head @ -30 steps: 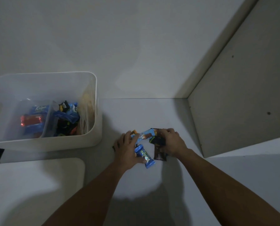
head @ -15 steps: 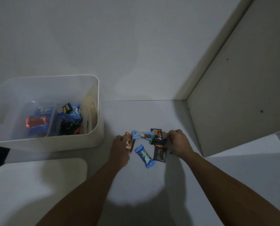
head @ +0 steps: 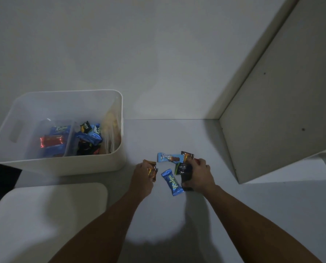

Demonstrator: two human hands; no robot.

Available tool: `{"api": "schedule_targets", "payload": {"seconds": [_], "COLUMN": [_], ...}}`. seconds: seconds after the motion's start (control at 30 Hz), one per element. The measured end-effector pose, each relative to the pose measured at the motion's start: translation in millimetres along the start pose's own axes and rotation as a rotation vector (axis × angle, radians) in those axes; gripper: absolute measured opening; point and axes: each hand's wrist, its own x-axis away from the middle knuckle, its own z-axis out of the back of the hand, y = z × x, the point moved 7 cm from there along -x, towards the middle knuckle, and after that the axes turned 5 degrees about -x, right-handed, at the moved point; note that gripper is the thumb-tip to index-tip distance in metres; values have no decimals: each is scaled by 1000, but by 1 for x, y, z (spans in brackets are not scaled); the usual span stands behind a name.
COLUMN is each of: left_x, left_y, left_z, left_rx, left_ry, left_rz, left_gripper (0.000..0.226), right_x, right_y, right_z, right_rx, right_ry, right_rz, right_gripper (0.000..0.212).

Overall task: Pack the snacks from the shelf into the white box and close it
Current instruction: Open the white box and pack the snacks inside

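Since a second ago the left hand has drawn clear of the pile, clenched on an orange-brown snack packet, while the right hand grasps dark wrappers (the blue Kalpa bar lies untouched), so transfer to the open white box at left appears imminent.

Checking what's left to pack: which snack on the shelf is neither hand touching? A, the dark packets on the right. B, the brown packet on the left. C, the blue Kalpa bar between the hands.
C: the blue Kalpa bar lies free between the left hand and the right hand, each gripping packets.
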Motion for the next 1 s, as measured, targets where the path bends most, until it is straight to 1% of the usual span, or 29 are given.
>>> {"api": "schedule_targets", "payload": {"seconds": [0.1,0.27,0.37,0.4,0.5,0.57,0.7,0.77,0.87,1.0], "left_x": [3,6,3,0,-9,-14,-21,-23,-25,-24], "left_y": [5,25,46,53,75,92,108,102,73,23], "left_z": [6,28,51,60,93,121,184,216,255,288], "left_rx": [11,91,129,146,156,189,189,181,144,91], "left_ry": [1,68,30,20,29,42,105,156,207,233], "left_rz": [-12,-88,-121,-122,-160,-171,-171,-156,-102,-11], "left_gripper": [36,33,39,40,31,31,31,32,35,41], "right_x": [2,9,7,6,2,4,12,15,18,16], "right_y": [-1,-5,-22,-31,-71,-103,-164,-195,-241,-301], "right_z": [1,15,44,57,95,120,157,163,158,127], "right_rx": [-114,-128,-195,-223,-295,-357,-427,-448,-448,-435], "right_ry": [67,93,142,155,150,143,173,171,145,91], "right_rz": [-2,1,13,20,84,132,216,246,277,291], "right_gripper": [69,49,21,19,26,29,23,21,22,24]}}
